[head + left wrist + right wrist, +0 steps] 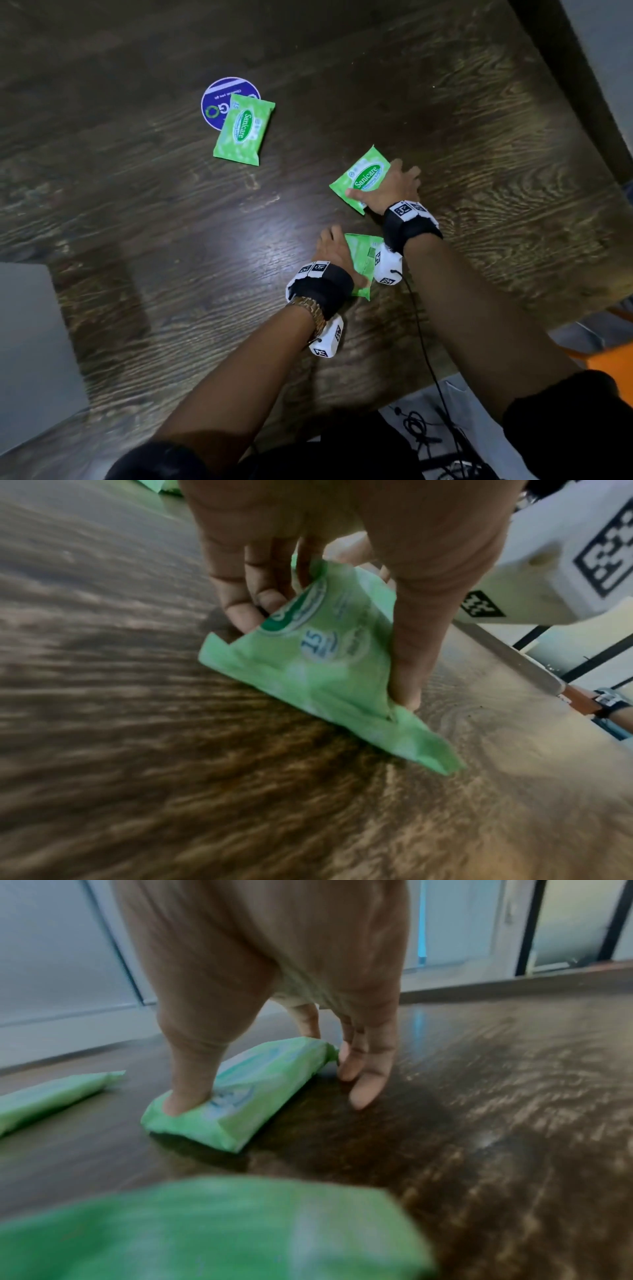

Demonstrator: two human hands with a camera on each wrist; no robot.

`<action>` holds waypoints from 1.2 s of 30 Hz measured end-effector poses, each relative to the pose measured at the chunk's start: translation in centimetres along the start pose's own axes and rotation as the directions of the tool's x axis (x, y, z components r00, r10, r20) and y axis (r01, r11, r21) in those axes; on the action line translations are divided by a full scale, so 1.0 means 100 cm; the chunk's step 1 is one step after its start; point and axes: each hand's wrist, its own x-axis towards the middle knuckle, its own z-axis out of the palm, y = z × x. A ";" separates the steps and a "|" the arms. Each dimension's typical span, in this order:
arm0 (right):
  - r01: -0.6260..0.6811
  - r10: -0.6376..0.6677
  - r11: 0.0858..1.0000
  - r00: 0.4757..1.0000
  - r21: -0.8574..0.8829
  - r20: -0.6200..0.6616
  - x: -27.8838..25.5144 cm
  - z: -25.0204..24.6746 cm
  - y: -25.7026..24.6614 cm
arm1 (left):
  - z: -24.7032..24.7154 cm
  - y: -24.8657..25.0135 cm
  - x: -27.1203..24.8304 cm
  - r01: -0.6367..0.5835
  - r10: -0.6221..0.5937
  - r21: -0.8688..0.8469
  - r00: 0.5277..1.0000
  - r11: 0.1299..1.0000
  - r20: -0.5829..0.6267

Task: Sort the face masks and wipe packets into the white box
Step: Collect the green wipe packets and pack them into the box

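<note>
**Mia:** Where is the room on the brown table (144,212)?

**Ben:** The left half, from 7 to 11 o'clock, is bare wood. The table's near edge runs by the person's arms at 5 o'clock. Its right edge is at 2 o'clock. A pale flat thing (30,349), maybe the box, sticks in at 8 o'clock.

**Mia:** What does the left hand (334,251) do?

**Ben:** It pinches a green wipe packet (329,664). The thumb is on one side and the curled fingers on the other. The packet is tipped up, with its low edge on the wood.

**Mia:** And the right hand (394,186)?

**Ben:** It is just past the left one, at 1 o'clock. Its thumb presses on top of a second packet (253,1096). Its fingers reach down the far end, tips near the wood.

**Mia:** Any more?

**Ben:** A third packet (244,129) lies far off at 11 o'clock, half on a blue round sticker (219,99).
</note>
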 end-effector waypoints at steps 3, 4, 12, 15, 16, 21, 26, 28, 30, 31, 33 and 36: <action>0.015 -0.009 0.992 0.999 0.127 -0.047 0.000 -0.003 -0.004 | 0.001 -0.011 -0.006 0.021 -0.025 -0.147 0.999 0.989 -0.022; 0.040 -0.028 0.979 0.998 0.200 -0.060 0.000 -0.002 -0.003 | -0.001 -0.016 -0.007 0.049 -0.052 -0.197 0.999 0.979 -0.013; 0.050 -0.112 0.573 0.994 0.818 0.018 -0.026 0.015 0.013 | -0.046 -0.104 0.020 0.207 -0.257 -0.576 0.966 0.791 -0.006; -0.031 -0.283 0.488 0.940 0.872 0.192 -0.043 0.018 0.008 | -0.057 -0.124 0.031 0.201 -0.302 -0.770 0.953 0.605 0.011; -0.043 -0.344 0.517 0.904 0.855 0.253 -0.048 0.023 0.003 | -0.062 -0.125 0.031 0.170 -0.301 -0.826 0.954 0.537 0.000; -0.003 -0.418 0.688 0.815 0.725 0.401 -0.074 0.058 -0.027 | -0.078 -0.112 0.023 0.128 -0.259 -0.857 0.966 0.499 -0.007; 0.068 -0.443 0.750 0.790 0.658 0.423 -0.086 0.076 -0.047 | -0.076 -0.134 0.002 0.100 -0.247 -0.809 0.967 0.579 -0.057; 0.054 -0.427 0.751 0.800 0.658 0.422 -0.094 0.081 -0.054 | -0.083 -0.144 -0.011 0.106 -0.273 -0.827 0.960 0.553 -0.060; 0.027 -0.424 0.730 0.801 0.683 0.422 -0.106 0.088 -0.063 | -0.092 -0.160 -0.026 0.103 -0.310 -0.875 0.949 0.473 -0.055; 0.017 -0.428 0.721 0.797 0.693 0.426 -0.112 0.093 -0.070 | -0.098 -0.169 -0.035 0.096 -0.336 -0.898 0.940 0.429 -0.060; 0.015 -0.454 0.703 0.778 0.711 0.433 -0.130 0.102 -0.086 | -0.114 -0.189 -0.057 0.063 -0.387 -0.911 0.915 0.407 -0.110; 0.022 -0.488 0.697 0.747 0.717 0.451 -0.166 0.119 -0.121 | -0.146 -0.223 -0.100 -0.012 -0.458 -0.893 0.855 0.449 -0.242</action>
